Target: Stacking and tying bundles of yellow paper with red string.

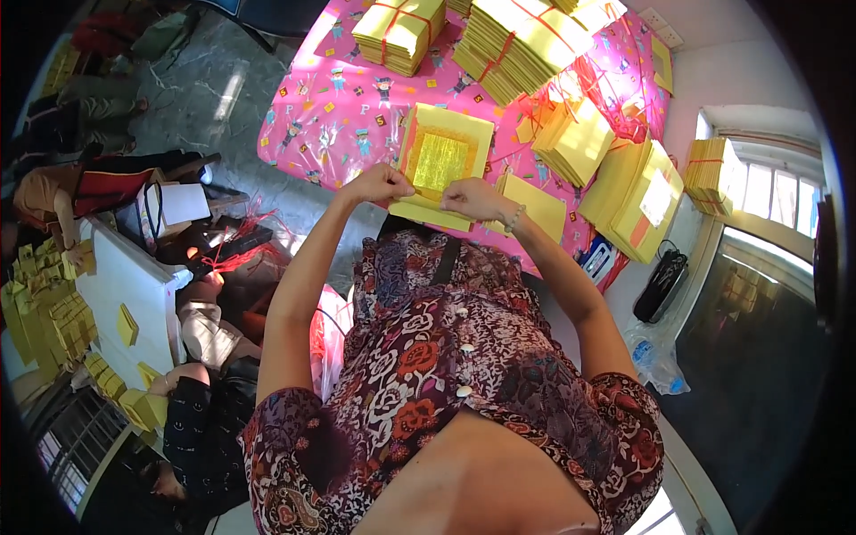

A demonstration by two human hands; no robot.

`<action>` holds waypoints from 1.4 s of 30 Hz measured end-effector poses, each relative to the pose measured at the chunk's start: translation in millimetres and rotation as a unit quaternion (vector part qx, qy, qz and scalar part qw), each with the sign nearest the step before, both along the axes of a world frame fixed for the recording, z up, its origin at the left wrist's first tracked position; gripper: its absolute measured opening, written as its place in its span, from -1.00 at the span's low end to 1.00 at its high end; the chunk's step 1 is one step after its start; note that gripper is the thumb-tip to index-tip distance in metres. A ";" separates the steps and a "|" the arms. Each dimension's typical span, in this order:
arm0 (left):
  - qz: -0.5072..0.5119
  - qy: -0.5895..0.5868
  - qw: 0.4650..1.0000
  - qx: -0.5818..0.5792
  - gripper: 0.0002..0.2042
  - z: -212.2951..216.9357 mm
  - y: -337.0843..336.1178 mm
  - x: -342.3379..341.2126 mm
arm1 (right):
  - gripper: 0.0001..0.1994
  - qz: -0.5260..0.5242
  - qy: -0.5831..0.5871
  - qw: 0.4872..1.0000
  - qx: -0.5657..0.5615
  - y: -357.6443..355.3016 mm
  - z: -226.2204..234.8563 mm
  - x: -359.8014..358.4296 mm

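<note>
Left hand and right hand apart, you're pinching the near end of the joss paper. Its long axis runs away from you, neither hand closer.

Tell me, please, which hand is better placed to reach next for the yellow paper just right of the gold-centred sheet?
Probably the right hand: it is nearer that yellow paper, while the left hand is beside the gold-centred sheet's left edge.

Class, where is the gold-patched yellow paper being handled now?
In the head view, the yellow paper is just above centre, by the near edge of the pink tablecloth, with the left hand and right hand at its lower part.
</note>
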State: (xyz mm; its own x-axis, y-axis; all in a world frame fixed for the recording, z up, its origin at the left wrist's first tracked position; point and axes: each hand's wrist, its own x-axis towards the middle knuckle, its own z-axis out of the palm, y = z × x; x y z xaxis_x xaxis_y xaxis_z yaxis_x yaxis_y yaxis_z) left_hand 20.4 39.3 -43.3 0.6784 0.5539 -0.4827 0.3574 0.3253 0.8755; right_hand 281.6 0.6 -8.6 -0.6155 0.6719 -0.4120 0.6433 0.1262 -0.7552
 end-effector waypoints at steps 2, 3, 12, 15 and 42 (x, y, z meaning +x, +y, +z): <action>-0.016 0.041 0.998 -0.049 -0.82 20.0 6.6 1.1 | -0.69 -0.001 -0.005 1.000 -0.016 1.3 -2.3 0.5; -0.017 0.041 0.998 -0.049 -0.82 12.7 7.5 1.2 | -0.71 -0.003 -0.007 1.000 -0.022 1.4 -3.5 0.8; -0.027 0.056 0.995 -0.078 -0.81 11.3 10.9 0.0 | -0.73 0.006 -0.010 0.999 -0.040 4.5 -3.3 -2.2; -0.024 0.029 0.998 -0.053 -0.80 0.4 8.4 -5.2 | -0.73 0.009 -0.011 0.999 -0.049 6.2 3.0 -6.7; -0.044 0.075 0.995 -0.038 -0.71 14.8 12.5 -5.0 | -0.72 0.001 0.003 0.999 -0.048 7.0 -4.3 -9.2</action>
State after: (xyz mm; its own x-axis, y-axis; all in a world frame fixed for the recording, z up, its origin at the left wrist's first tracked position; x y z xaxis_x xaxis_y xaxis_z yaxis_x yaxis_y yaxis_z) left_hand 15.4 51.8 -28.5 0.6392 0.4538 -0.6208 0.5128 0.3500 0.7839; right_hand 272.4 7.6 -12.9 -0.6198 0.6281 -0.4704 0.6379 0.0541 -0.7682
